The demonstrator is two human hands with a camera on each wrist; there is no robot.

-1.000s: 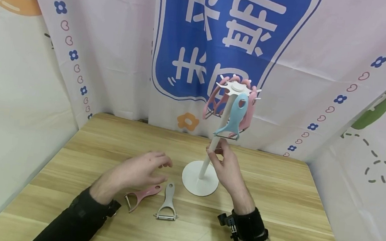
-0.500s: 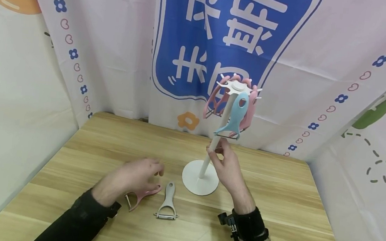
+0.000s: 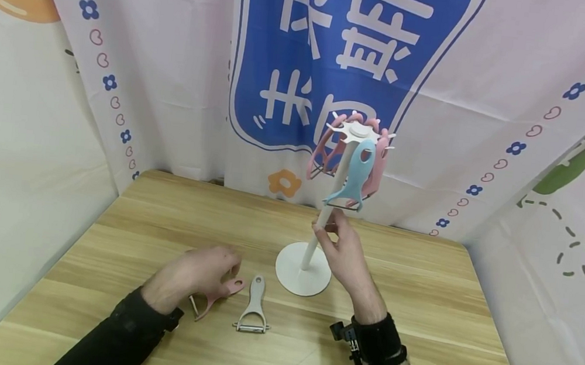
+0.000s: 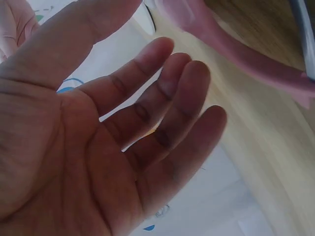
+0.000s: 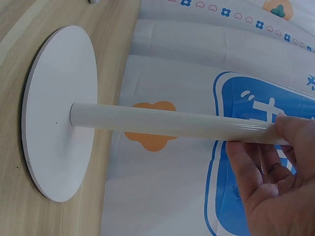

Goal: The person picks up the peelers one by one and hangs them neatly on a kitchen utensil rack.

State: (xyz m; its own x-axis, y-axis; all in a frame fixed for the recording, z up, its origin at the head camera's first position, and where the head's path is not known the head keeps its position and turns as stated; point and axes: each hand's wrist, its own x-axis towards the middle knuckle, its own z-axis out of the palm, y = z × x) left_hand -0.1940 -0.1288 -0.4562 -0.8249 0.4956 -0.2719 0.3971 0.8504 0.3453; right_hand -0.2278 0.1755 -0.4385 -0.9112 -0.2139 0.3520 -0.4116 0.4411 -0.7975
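My right hand (image 3: 347, 259) pinches the white pole (image 5: 167, 121) of an upright rotating-hook style stand, between thumb and fingers below the hanging tools. From the stand's top hang a light blue peeler (image 3: 359, 174) at the front and several pink peelers (image 3: 378, 170). Over a pink peeler (image 3: 233, 286) lying on the table hovers my left hand (image 3: 198, 270), palm down, partly covering it. The left wrist view shows its fingers (image 4: 147, 108) loosely bent and apart, the pink handle just beyond the fingertips. A grey peeler (image 3: 256, 298) lies beside the pink one, handle pointing away.
The stand's round white base (image 3: 291, 273) rests on the wooden table (image 3: 416, 324). Printed cloth (image 3: 186, 78) hangs behind the table and along both sides, close to its edges.
My left hand has moved left and down toward the pink peeler, now covering part of its handle. The right hand keeps its hold on the pole.
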